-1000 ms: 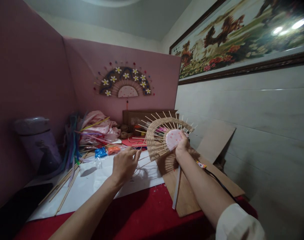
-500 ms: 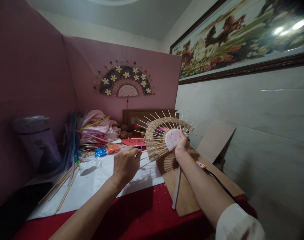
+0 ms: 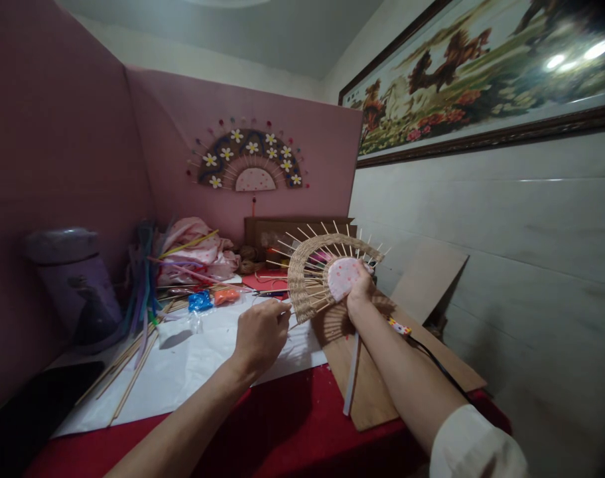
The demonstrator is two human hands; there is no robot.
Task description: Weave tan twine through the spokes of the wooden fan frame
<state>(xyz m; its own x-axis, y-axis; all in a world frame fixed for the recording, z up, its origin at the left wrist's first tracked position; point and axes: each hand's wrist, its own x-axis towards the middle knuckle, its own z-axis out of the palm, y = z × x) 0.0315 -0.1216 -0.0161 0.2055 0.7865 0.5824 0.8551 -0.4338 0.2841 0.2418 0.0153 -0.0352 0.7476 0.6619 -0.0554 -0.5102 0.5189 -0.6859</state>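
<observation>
My right hand [image 3: 359, 292] is closed round the pink dotted centre of a half-woven fan [image 3: 310, 272] and holds it upright over the table. Bare wooden spokes stick out past its band of tan weaving. My left hand [image 3: 260, 332] is pinched shut at the fan's lower left edge, fingertips touching the end of a spoke or a strand there; what it pinches is too thin to name. A white stick [image 3: 352, 372] hangs down from the fan below my right wrist.
White paper [image 3: 183, 362] covers a red table [image 3: 282, 431]; loose wooden sticks [image 3: 128, 372], blue and orange packets [image 3: 210, 300], pink cloth [image 3: 198, 255]. A purple container [image 3: 73, 285] stands left. Wooden boards [image 3: 382, 378] lie right. A finished flowered fan [image 3: 250, 162] hangs on the pink wall.
My left hand has moved right and slightly down, closing in on the fan's lower left edge. The fan and my right hand have barely shifted.
</observation>
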